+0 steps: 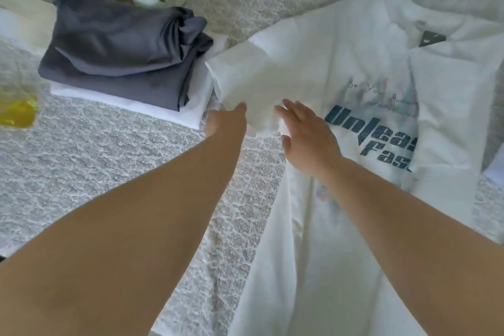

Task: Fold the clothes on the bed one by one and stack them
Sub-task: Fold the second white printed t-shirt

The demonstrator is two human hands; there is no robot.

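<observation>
Both of our hands meet at the sleeve of the white T-shirt (321, 68), near the middle of the bed (109, 161). Our left hand (227, 121) has its fingers tucked under the sleeve hem, thumb on top — it looks like a pinch on the cloth, though the fingertips are hidden. Our right hand (305, 133) lies with fingers straight and spread, palm down on the shirt just beside the blue printed lettering (373, 131), gripping nothing.

The T-shirt lies spread across the right side of the bed, collar toward the far edge, its hem running down toward the near edge. Its right-hand side seems already folded inward over the print; the left sleeve is not yet folded. Toward the bed's far left corner sits the stack — a folded grey garment (120, 54) on top of a folded white one (131, 102).

We judge the shirt light, thin and limp: it will sag and wrinkle wherever it is unsupported, and it will slide easily over the textured cover. Best to take it at firm edges — the sleeve hem and shoulder seam — while the flat hand pins the body so the fold line stays straight. Lifting from the middle would only bunch it.
</observation>
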